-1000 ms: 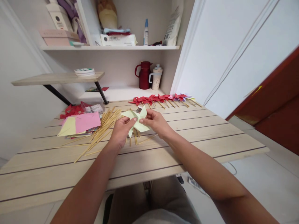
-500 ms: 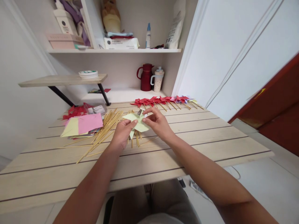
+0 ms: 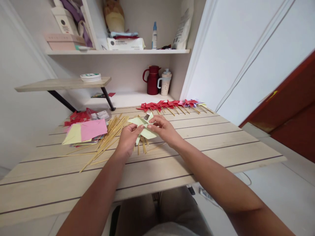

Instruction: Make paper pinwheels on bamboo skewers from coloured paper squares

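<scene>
The right hand [image 3: 164,129] has slid its fingertips back onto the middle of the pale yellow paper pinwheel [image 3: 144,128]. The pinwheel sits a little lower and flatter than a second ago.

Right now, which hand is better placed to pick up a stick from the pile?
Probably the left hand: the stick pile lies just beside it on the table. The right hand pinches the centre of the paper pinwheel, farther from the pile.

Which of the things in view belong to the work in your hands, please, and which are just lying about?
In use: left hand, right hand, pale paper pinwheel, wooden sticks, paper sheets, finished pinwheels.
Lying about: red jug, cup, spray bottle.
</scene>
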The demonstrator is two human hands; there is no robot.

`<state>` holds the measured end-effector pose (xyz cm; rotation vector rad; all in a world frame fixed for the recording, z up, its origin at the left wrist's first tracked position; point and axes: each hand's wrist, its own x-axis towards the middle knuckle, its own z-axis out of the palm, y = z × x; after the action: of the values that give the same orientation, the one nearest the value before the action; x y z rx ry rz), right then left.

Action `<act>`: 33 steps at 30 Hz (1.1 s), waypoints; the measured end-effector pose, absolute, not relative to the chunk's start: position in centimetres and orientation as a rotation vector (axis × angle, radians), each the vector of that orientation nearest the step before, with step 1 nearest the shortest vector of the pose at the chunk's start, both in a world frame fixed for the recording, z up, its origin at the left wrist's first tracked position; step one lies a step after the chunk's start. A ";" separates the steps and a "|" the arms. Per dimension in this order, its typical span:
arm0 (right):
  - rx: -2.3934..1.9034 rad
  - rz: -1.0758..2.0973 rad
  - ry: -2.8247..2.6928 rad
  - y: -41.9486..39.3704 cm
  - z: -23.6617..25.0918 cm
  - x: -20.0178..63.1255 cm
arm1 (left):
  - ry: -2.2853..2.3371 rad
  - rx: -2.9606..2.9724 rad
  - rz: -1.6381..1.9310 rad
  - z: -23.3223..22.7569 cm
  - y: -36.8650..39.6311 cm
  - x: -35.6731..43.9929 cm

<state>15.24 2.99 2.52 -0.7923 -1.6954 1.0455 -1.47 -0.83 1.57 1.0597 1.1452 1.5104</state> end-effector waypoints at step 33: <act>-0.881 1.034 -1.687 2.8 3.3 15.5 | 1.085 1.212 1.450 1.6 -0.8 -1.1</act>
<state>15.52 2.77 3.32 -0.8814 -1.6869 1.0344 -1.09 -0.85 1.58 1.2124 1.0855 1.4498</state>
